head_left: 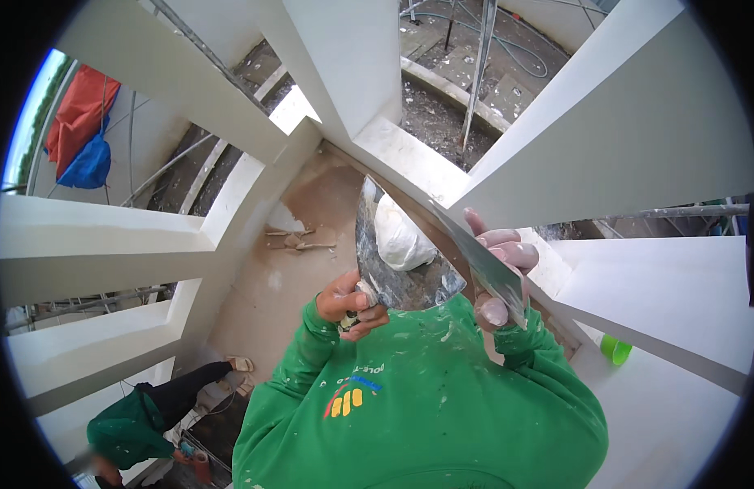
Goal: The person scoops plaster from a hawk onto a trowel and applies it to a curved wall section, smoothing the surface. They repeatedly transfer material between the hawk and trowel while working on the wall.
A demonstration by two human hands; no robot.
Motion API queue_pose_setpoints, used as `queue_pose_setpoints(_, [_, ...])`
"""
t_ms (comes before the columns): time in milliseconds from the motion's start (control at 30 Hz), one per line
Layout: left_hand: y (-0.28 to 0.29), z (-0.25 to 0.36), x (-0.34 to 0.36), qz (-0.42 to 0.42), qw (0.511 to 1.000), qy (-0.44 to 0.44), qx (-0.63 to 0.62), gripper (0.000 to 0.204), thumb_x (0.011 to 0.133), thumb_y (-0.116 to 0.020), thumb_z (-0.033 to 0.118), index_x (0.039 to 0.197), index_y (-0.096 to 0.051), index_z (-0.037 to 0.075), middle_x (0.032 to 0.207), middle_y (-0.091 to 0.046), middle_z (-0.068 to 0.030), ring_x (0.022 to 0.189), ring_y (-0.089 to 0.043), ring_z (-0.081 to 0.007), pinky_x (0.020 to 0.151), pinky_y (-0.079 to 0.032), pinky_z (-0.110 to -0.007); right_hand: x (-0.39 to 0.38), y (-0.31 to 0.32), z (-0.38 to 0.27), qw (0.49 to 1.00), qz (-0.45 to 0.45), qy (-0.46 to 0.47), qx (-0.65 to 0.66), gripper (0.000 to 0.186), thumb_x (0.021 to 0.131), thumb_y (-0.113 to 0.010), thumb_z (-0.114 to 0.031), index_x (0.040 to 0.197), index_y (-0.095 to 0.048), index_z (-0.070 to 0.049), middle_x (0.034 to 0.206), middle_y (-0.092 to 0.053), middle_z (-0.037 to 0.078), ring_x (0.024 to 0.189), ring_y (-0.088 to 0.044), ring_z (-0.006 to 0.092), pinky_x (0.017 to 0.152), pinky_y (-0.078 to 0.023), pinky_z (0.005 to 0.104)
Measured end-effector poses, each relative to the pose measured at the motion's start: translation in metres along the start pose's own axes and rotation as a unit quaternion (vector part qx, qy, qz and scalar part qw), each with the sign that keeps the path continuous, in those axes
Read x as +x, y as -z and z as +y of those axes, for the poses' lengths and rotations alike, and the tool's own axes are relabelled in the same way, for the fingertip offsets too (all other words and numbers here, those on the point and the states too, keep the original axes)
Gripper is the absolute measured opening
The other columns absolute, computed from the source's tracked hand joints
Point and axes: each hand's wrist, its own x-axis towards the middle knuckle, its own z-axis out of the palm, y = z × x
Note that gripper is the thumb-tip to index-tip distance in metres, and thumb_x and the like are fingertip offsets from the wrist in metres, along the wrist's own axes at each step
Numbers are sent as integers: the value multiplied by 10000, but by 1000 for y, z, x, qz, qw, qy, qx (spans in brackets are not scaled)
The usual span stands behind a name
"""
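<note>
Left hand (350,303) clamped on the handle of a broad putty knife (401,261) loaded with white filler (400,236); right hand (499,269) pinching a narrower blade (484,265), both held chest-high beside the white column (344,57). Could well drop filler onto the person (136,424) crouched below if tilted.

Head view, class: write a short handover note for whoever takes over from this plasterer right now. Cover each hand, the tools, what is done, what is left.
Left hand: grips the handle of a wide trowel carrying a lump of white putty.
Right hand: holds a flat metal blade, edge meeting the trowel.
Done: putty is loaded; surrounding white fins look coated.
Left: the putty is not yet applied.
</note>
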Motion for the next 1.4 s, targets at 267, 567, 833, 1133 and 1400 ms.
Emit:
queue_pose_setpoints(267, [75,134,92,-82,984,39,154,378,926,-538,232,1188,-400,-3,648,-427,-54,499,-435,-114,376,-355,-229,49,26,133,889,259,-371,74,241,887,-600,-127,1101,-541,-35,1002,-594,81,893,-605,152,844,-511,342])
queue_pose_setpoints(567, [143,267,179,-161,916,221,294,239,944,-524,237,1002,-448,18,635,-476,-17,481,-443,-79,438,-375,-230,168,-11,207,815,172,-539,128,590,937,-392,-564,1123,-555,-28,896,-593,35,825,-530,102,761,-449,255])
queue_pose_setpoints(833, [149,326,177,-39,933,195,301,393,905,-575,173,1206,-399,-8,745,-519,-51,500,-448,-90,440,-376,-234,114,23,256,639,417,-611,212,464,874,-531,-562,879,-564,-100,669,-536,-37,509,-491,31,417,-393,189])
queue_pose_setpoints(1133, [159,266,199,-65,927,241,281,437,851,-629,213,1134,-442,-62,629,-474,-70,446,-444,-136,400,-359,-260,156,-8,290,729,176,-651,119,974,742,-401,-823,1007,-637,84,949,-628,210,916,-603,265,787,-470,368])
queue_pose_setpoints(1400, [120,208,209,-147,901,310,264,570,826,-646,196,1232,-367,-92,594,-433,-76,387,-413,-153,337,-333,-269,-48,-12,192,716,452,-514,134,577,805,-668,-486,1124,-593,-11,1061,-634,109,1008,-573,192,905,-419,327])
